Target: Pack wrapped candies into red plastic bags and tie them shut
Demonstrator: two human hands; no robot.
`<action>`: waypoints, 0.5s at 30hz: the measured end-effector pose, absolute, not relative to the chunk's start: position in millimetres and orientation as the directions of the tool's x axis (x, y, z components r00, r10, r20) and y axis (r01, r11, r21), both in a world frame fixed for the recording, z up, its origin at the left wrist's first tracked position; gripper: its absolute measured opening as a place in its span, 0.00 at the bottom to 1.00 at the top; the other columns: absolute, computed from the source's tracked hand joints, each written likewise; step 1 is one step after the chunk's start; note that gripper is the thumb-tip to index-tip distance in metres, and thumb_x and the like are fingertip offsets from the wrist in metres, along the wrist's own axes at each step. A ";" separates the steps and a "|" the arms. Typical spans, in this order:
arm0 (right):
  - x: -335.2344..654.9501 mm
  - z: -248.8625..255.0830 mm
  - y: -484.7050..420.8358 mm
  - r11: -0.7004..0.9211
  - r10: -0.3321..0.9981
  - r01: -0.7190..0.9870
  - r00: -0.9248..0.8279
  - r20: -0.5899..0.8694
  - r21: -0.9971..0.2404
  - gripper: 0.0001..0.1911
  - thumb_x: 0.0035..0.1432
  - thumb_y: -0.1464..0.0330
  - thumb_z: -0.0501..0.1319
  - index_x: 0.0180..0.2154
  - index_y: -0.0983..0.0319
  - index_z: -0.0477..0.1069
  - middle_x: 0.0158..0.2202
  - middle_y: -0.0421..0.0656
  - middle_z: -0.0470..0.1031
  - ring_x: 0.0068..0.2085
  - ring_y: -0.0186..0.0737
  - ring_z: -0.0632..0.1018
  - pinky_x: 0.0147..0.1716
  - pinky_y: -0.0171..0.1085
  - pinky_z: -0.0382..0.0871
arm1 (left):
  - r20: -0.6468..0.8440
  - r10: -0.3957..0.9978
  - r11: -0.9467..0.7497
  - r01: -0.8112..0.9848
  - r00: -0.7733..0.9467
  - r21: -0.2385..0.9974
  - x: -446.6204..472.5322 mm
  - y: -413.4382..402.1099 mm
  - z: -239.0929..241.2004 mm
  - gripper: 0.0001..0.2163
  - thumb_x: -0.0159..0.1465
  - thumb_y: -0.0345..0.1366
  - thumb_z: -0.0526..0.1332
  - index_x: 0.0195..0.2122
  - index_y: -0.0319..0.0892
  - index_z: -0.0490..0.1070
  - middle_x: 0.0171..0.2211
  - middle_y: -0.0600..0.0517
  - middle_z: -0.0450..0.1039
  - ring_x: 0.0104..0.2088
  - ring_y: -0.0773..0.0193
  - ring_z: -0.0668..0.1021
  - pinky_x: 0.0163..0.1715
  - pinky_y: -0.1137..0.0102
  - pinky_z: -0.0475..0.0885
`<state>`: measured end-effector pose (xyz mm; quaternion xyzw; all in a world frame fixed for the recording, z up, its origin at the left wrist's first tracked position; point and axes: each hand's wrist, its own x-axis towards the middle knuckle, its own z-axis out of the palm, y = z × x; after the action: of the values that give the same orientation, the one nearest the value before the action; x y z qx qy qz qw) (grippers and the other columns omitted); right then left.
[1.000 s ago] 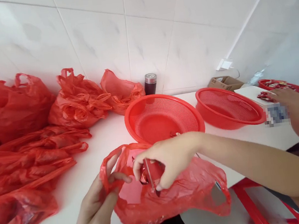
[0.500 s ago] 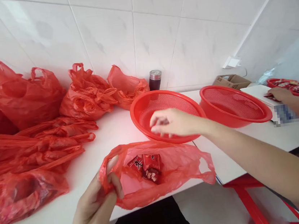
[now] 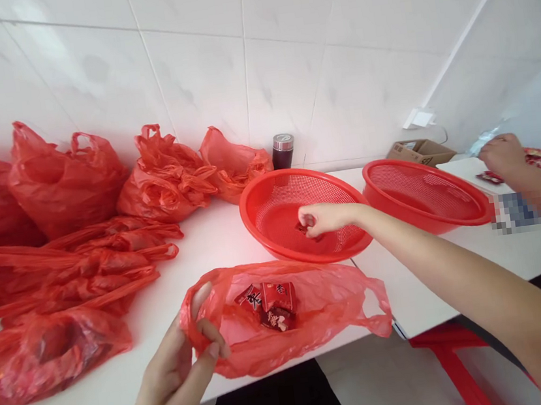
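Note:
My left hand (image 3: 184, 364) is closed on one handle of a red plastic bag (image 3: 330, 287), which lies spread with its mouth open at the table's front edge. Inside the bag rest several small red and dark-red wrapped packets (image 3: 277, 297) with printed characters. Over the near red colander (image 3: 252, 214), my right hand (image 3: 324, 219) reaches down inside, fingers pinched around a small dark-red packet (image 3: 300, 228). Only a bit of that packet shows past the fingertips.
Full red plastic bags (image 3: 65, 181) crowd the left side and the wall. A dark flask (image 3: 283, 152) stands behind the near colander, with a second red colander (image 3: 425, 177) to its right. Beyond are a cardboard box (image 3: 422, 151) and a co-worker's hand (image 3: 504, 154) by a red tray.
My right hand has gone from hovering with loose fingers over the colander to pinching a packet down inside it. My left hand keeps the bag handle. The co-worker's hand has lifted.

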<state>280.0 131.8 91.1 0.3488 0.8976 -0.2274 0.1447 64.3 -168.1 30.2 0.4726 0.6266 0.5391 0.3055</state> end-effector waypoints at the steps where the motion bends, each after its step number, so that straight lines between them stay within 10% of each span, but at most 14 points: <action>1: 274.9 100.6 118.3 0.665 0.509 0.616 -0.787 -0.348 -0.422 0.14 0.56 0.64 0.60 0.43 0.60 0.63 0.44 0.43 0.72 0.40 0.36 0.75 0.35 0.33 0.68 | 0.125 0.919 -0.031 0.247 -0.373 0.969 66.8 -167.3 31.3 0.29 0.61 0.41 0.61 0.64 0.53 0.59 0.28 0.54 0.71 0.31 0.60 0.76 0.50 0.60 0.70; 5: 249.3 125.8 44.1 0.655 0.317 0.284 -0.945 -0.087 -0.700 0.17 0.55 0.58 0.63 0.43 0.59 0.63 0.44 0.43 0.71 0.40 0.37 0.74 0.38 0.36 0.69 | 0.116 0.897 -0.052 0.158 -0.427 0.986 76.7 -165.9 37.8 0.28 0.61 0.41 0.61 0.63 0.51 0.60 0.26 0.54 0.70 0.32 0.60 0.75 0.51 0.59 0.69; 15: 312.3 125.2 -8.1 0.723 0.659 0.611 -0.750 0.057 -0.323 0.19 0.57 0.56 0.62 0.49 0.54 0.70 0.47 0.47 0.72 0.45 0.51 0.74 0.42 0.47 0.68 | 0.148 0.889 -0.018 0.290 -0.434 0.957 40.1 -203.3 24.4 0.28 0.57 0.40 0.65 0.59 0.54 0.64 0.27 0.56 0.72 0.37 0.57 0.78 0.48 0.61 0.73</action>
<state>312.3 -8.1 125.2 0.3436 0.9243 -0.1434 -0.0841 40.1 -203.3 24.4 0.4566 0.6453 0.5482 0.2732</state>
